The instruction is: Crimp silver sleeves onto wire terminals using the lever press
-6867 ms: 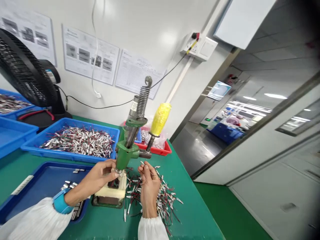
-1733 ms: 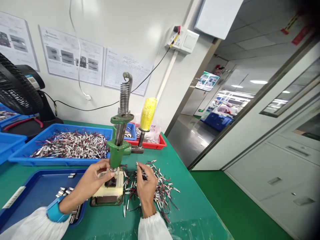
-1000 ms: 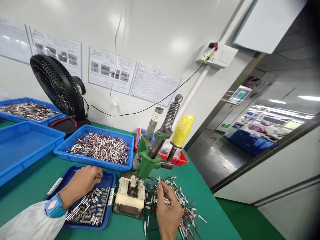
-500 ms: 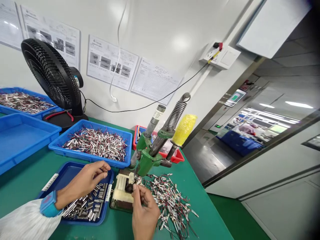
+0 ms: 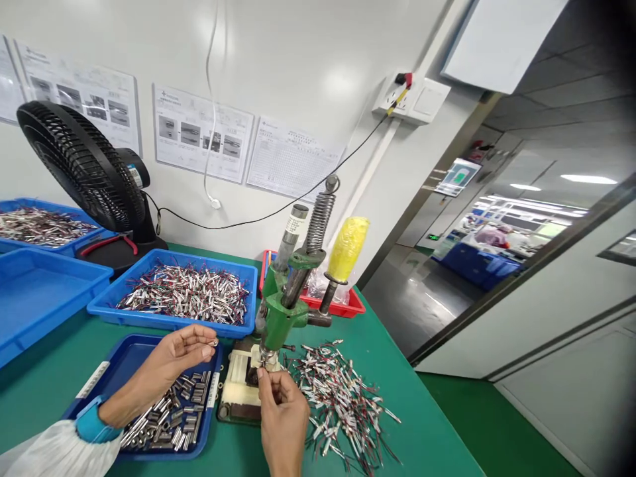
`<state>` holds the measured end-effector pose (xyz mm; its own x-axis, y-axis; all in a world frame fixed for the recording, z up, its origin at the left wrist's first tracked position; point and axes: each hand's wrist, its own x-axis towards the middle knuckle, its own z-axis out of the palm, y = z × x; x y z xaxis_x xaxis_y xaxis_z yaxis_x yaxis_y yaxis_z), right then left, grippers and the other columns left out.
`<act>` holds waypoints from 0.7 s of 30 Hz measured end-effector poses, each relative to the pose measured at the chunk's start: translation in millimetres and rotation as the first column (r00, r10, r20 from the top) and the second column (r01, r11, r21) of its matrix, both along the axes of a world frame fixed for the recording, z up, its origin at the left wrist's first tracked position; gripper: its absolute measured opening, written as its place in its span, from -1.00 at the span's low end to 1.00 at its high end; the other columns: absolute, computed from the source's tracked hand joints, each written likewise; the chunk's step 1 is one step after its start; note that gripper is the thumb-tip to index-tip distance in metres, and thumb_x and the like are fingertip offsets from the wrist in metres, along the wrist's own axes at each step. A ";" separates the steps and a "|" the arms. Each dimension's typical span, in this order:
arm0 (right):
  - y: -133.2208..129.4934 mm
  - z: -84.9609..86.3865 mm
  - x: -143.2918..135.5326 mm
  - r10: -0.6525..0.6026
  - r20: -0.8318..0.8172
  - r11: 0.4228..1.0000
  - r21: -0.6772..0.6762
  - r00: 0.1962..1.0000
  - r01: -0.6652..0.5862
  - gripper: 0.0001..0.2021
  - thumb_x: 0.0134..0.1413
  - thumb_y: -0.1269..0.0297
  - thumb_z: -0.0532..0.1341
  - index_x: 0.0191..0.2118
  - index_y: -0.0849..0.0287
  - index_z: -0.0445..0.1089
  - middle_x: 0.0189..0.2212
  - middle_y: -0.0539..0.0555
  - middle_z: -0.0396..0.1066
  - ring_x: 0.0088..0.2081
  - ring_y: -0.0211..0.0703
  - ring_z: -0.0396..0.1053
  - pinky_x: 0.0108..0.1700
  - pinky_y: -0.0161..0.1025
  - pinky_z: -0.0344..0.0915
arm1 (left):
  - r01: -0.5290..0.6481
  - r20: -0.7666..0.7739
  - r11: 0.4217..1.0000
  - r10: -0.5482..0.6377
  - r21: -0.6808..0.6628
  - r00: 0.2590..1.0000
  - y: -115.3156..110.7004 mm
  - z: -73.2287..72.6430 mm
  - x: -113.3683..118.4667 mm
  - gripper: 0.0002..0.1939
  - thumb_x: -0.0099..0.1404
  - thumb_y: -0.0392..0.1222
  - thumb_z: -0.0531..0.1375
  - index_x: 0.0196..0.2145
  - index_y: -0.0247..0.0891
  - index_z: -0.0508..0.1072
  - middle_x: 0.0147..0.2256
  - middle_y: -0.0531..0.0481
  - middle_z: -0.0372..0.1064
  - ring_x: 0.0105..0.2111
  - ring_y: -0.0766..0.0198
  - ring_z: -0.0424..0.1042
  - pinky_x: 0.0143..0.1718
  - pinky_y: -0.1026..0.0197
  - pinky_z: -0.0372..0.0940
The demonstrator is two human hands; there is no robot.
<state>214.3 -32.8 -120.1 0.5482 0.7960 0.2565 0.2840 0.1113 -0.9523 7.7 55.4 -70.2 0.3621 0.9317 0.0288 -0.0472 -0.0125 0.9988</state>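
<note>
My left hand (image 5: 185, 352), with a blue band at the wrist, pinches a small shiny metal piece (image 5: 214, 342) above the dark blue tray (image 5: 124, 354). In that tray lie many short metal sleeves (image 5: 173, 421). My right hand (image 5: 284, 411) is closed at the foot of the green hand press (image 5: 284, 321). Its thumb and forefinger pinch at the press's tip, and whatever is between them is hidden. The press stands on a cream and brown base (image 5: 237, 387). A pile of small silvery parts with red and black wires (image 5: 342, 397) lies right of my right hand.
A blue tray (image 5: 173, 324) full of wired parts stands behind. A black fan (image 5: 84, 165) and other blue trays are at left. The press's yellow-wrapped handle (image 5: 349, 250) sticks up at right. A red tray (image 5: 352, 306) sits behind the press.
The view has shifted slightly, so most of the scene sits further left. The metal piece in my left hand now shows more clearly. My right hand stays at the press.
</note>
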 end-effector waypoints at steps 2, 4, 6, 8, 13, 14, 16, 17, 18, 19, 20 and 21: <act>1.1 -3.6 -0.8 -0.016 0.013 1.000 -0.001 1.000 0.016 -0.47 0.20 -0.19 0.20 -0.54 0.19 0.34 -0.64 -0.04 0.25 -0.56 -0.29 0.18 -0.50 -0.39 0.12 | -0.026 -0.040 0.999 0.028 0.039 0.999 -0.4 0.1 1.3 -0.48 0.17 0.22 0.40 -0.13 -0.26 0.54 -0.20 -0.16 0.57 -0.19 0.08 0.56 -0.07 0.05 0.48; 1.7 -5.9 -1.6 -0.023 0.026 1.000 -0.010 0.999 0.024 -0.48 0.22 -0.18 0.19 -0.54 0.19 0.34 -0.65 -0.05 0.24 -0.57 -0.30 0.17 -0.51 -0.40 0.09 | -0.043 -0.093 0.995 0.051 0.085 0.994 -2.7 3.1 6.1 -0.47 0.19 0.26 0.36 -0.14 -0.26 0.57 -0.25 -0.14 0.58 -0.26 0.09 0.56 -0.11 0.04 0.49; 1.7 -7.1 -2.0 -0.027 0.036 0.999 -0.023 0.999 0.028 -0.48 0.22 -0.18 0.19 -0.54 0.18 0.34 -0.65 -0.05 0.25 -0.58 -0.31 0.18 -0.51 -0.40 0.07 | -0.043 -0.123 0.991 0.058 0.124 0.991 -6.6 7.8 15.1 -0.49 0.20 0.26 0.35 -0.14 -0.25 0.60 -0.26 -0.13 0.60 -0.24 0.06 0.56 -0.11 0.04 0.49; 1.3 -7.7 -2.4 -0.029 0.036 0.999 -0.034 0.999 0.031 -0.49 0.22 -0.17 0.19 -0.53 0.18 0.34 -0.65 -0.06 0.25 -0.58 -0.31 0.19 -0.50 -0.40 0.07 | -0.039 -0.114 0.985 0.058 0.169 0.992 -10.9 12.2 28.0 -0.53 0.19 0.22 0.36 -0.15 -0.23 0.63 -0.21 -0.14 0.61 -0.16 0.02 0.57 -0.07 0.04 0.49; 0.8 -8.2 -3.4 -0.035 0.024 0.998 -0.045 0.999 0.036 -0.51 0.24 -0.15 0.18 -0.51 0.17 0.36 -0.63 -0.05 0.29 -0.58 -0.30 0.22 -0.49 -0.39 0.09 | 0.019 -0.121 0.960 0.016 0.280 0.992 -16.5 16.5 64.5 -0.61 0.27 0.11 0.30 -0.16 -0.27 0.61 -0.18 -0.16 0.59 -0.14 0.04 0.56 -0.06 0.08 0.46; 0.8 -7.9 -3.5 -0.036 0.026 0.998 -0.043 0.999 0.037 -0.52 0.25 -0.14 0.18 -0.50 0.17 0.36 -0.63 -0.05 0.31 -0.57 -0.30 0.23 -0.48 -0.39 0.10 | 0.039 -0.139 0.955 0.002 0.293 0.990 -16.4 17.0 70.4 -0.62 0.28 0.09 0.28 -0.14 -0.29 0.59 -0.20 -0.16 0.58 -0.18 0.07 0.55 -0.10 0.09 0.46; 0.3 -7.1 -3.5 -0.036 0.036 0.999 -0.036 0.999 0.037 -0.53 0.26 -0.12 0.18 -0.50 0.16 0.37 -0.61 -0.04 0.33 -0.56 -0.29 0.25 -0.48 -0.39 0.11 | 0.083 -0.185 0.939 -0.021 0.334 0.982 -15.6 19.3 79.3 -0.64 0.33 0.05 0.23 -0.13 -0.30 0.55 -0.24 -0.13 0.55 -0.25 0.13 0.50 -0.17 0.14 0.44; 0.0 -6.5 -3.3 -0.038 0.042 0.999 -0.032 0.998 0.039 -0.53 0.26 -0.11 0.18 -0.50 0.16 0.37 -0.61 -0.04 0.34 -0.56 -0.29 0.26 -0.48 -0.39 0.11 | 0.106 -0.218 0.925 -0.026 0.365 0.976 -15.0 21.0 82.3 -0.67 0.34 0.03 0.20 -0.14 -0.31 0.53 -0.27 -0.10 0.53 -0.28 0.15 0.47 -0.21 0.16 0.42; -0.4 -5.9 -3.2 -0.037 0.049 0.999 -0.027 0.998 0.039 -0.54 0.27 -0.10 0.18 -0.50 0.16 0.38 -0.61 -0.04 0.34 -0.57 -0.29 0.26 -0.48 -0.39 0.11 | 0.129 -0.258 0.908 -0.023 0.399 0.966 -14.4 22.9 84.3 -0.69 0.36 0.01 0.18 -0.18 -0.30 0.52 -0.30 -0.08 0.50 -0.31 0.18 0.44 -0.24 0.19 0.39; -0.9 -5.2 -3.0 -0.035 0.056 0.999 -0.025 0.998 0.036 -0.55 0.27 -0.09 0.18 -0.50 0.16 0.38 -0.61 -0.04 0.35 -0.57 -0.30 0.26 -0.49 -0.39 0.11 | 0.153 -0.305 0.890 -0.016 0.430 0.952 -13.9 24.8 85.5 -0.72 0.37 -0.02 0.15 -0.23 -0.30 0.50 -0.34 -0.05 0.47 -0.33 0.20 0.40 -0.27 0.21 0.35; -1.2 -4.3 -2.9 -0.034 0.065 0.999 -0.020 0.997 0.035 -0.55 0.28 -0.07 0.17 -0.49 0.16 0.38 -0.61 -0.04 0.35 -0.58 -0.30 0.26 -0.49 -0.40 0.11 | 0.176 -0.351 0.872 -0.005 0.457 0.936 -13.5 26.4 85.9 -0.73 0.38 -0.03 0.14 -0.27 -0.29 0.49 -0.37 -0.03 0.44 -0.35 0.21 0.37 -0.30 0.23 0.32; -1.4 -3.3 -2.9 -0.036 0.075 0.999 -0.015 0.996 0.038 -0.56 0.29 -0.06 0.17 -0.49 0.16 0.39 -0.61 -0.04 0.36 -0.58 -0.30 0.26 -0.50 -0.40 0.11 | 0.197 -0.390 0.855 0.006 0.479 0.921 -13.2 27.3 85.8 -0.74 0.38 -0.05 0.12 -0.30 -0.29 0.47 -0.40 -0.01 0.41 -0.37 0.23 0.33 -0.32 0.24 0.29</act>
<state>211.4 -34.2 -123.4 0.5571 0.7799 0.2855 0.3584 0.0843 -0.9297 93.5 42.2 -42.9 0.5269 0.7842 0.3278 0.2906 -0.5287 0.7975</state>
